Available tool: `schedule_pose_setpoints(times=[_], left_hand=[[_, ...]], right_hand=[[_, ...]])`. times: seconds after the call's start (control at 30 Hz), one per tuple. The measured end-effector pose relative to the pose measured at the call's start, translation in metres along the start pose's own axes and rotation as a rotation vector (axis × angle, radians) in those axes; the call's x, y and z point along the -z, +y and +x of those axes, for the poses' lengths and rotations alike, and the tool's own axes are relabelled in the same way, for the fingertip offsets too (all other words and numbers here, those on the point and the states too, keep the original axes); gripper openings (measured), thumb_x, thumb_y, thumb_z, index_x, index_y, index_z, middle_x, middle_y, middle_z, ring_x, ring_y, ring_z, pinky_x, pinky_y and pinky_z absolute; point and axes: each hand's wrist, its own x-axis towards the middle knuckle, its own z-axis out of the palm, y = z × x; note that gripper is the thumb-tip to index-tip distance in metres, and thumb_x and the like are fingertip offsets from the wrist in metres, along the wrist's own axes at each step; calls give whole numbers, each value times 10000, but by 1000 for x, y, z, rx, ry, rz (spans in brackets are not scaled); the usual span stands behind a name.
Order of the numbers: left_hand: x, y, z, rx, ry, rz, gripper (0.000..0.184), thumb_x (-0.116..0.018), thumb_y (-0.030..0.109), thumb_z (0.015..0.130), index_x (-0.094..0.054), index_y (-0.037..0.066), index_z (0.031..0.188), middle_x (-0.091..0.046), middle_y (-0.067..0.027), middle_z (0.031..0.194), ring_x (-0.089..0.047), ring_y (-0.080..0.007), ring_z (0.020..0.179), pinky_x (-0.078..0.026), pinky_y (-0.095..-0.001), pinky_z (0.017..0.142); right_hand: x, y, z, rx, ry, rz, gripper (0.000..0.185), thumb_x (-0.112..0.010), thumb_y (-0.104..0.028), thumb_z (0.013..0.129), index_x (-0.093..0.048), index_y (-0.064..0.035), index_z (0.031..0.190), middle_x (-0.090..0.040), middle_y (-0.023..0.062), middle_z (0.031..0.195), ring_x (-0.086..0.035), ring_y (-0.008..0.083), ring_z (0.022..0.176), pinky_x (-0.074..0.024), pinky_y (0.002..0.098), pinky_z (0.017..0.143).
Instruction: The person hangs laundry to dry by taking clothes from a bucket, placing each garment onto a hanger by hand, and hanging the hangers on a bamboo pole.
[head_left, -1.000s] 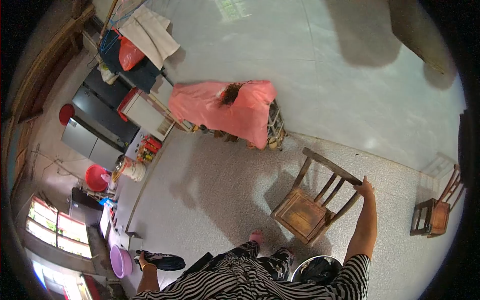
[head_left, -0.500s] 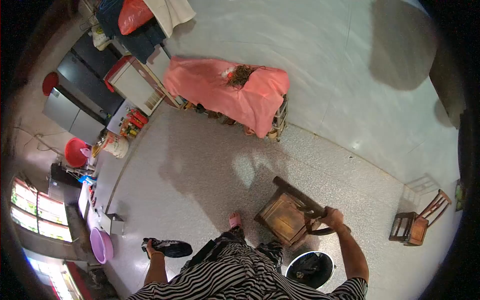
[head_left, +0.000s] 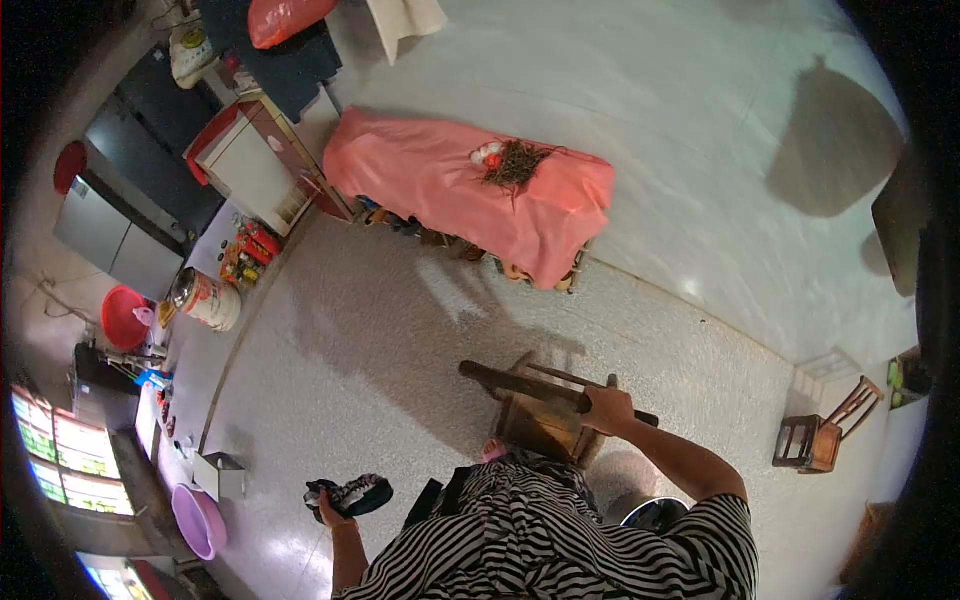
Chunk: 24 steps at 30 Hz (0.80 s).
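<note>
In the head view, my right hand (head_left: 608,410) is closed round the top rail of a wooden chair (head_left: 535,428). The chair is just in front of my body, its brown seat partly covered by the backrest. Out to the left, my left hand (head_left: 328,511) grips a crumpled dark cloth (head_left: 362,494) with pale patches; its exact kind is unclear. A bucket (head_left: 628,514) with dark contents stands by my right side, half hidden behind my striped shirt. One pink slipper (head_left: 493,450) shows beside the chair.
A low rack under a pink cloth (head_left: 430,170) stands along the wall, with a bundle of dry twigs (head_left: 517,163) on top. Another wooden chair (head_left: 811,443) is at the right. A purple basin (head_left: 199,522), a white box (head_left: 218,476) and a metal tin (head_left: 205,300) line the left.
My right hand has swung the chair leftward in front of me, and its backrest has turned. My left hand has shifted slightly right with the cloth, which looks more bunched. The bucket is more covered.
</note>
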Motion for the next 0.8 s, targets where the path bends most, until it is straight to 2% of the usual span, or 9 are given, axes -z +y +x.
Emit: schedule_pose_setpoints(times=[0.17,0.2,0.27,0.37,0.57,0.6,0.67,0.73,0.8], left_hand=[[-1,13,-32,79,242,265,354,-605,181,638,-499,57,953,-537,-67,824,-533,-191,682,-462,-333,595],[12,11,-30,41,210,289,356,-609,172,631,-499,43,944,-536,-66,820,-532,-193,671,-462,-337,599],[-33,29,-69,-19,141,393,350,-610,169,629,-501,40,935,-535,-68,818,-534,-199,664,-463,-337,596],[-10,23,-73,-58,189,339,342,-609,154,626,-502,38,929,-536,-67,820,-535,-201,660,-460,-331,604],[-108,32,-141,-197,195,285,353,-608,135,628,-489,32,944,-535,-65,839,-528,-196,728,-439,-320,679],[-127,30,-149,-288,173,315,362,-608,142,630,-483,31,952,-535,-65,841,-526,-196,740,-436,-319,687],[-111,25,-145,-192,134,303,392,-608,146,631,-465,24,975,-532,-68,851,-527,-197,748,-436,-318,690],[-164,23,-161,-201,77,353,416,-610,141,626,-453,28,994,-530,-74,862,-527,-197,758,-436,-321,695],[-178,18,-162,-146,110,379,413,-598,118,626,-447,36,1001,-524,-78,880,-523,-201,774,-435,-332,699]], right_hand=[[-11,-17,69,83,-86,88,474,-586,-353,556,-478,-88,933,-550,111,782,-538,262,723,-425,371,615],[-14,-17,84,141,-64,112,496,-586,-354,556,-474,-93,963,-552,104,788,-539,259,724,-427,366,611],[-12,-23,115,127,-133,139,558,-587,-355,543,-454,-96,1019,-557,113,777,-542,256,723,-432,355,606],[5,-35,166,140,-199,123,591,-577,-341,537,-439,-86,1052,-558,131,801,-543,249,749,-434,346,620],[27,-3,288,133,-173,-130,619,-568,-296,542,-394,-90,1100,-523,117,940,-498,258,874,-405,395,701],[21,13,310,105,-115,-117,620,-564,-291,564,-369,-91,1118,-486,115,1000,-463,257,928,-382,403,736],[20,24,331,80,-65,-95,621,-560,-286,586,-345,-91,1136,-449,113,1060,-427,257,982,-358,411,772],[26,24,335,-61,165,-80,573,-520,-282,653,-315,-86,1151,-360,111,1147,-344,260,1062,-294,425,833],[17,38,349,-30,247,-111,567,-500,-279,674,-289,-87,1165,-321,116,1171,-314,266,1082,-280,432,841]])
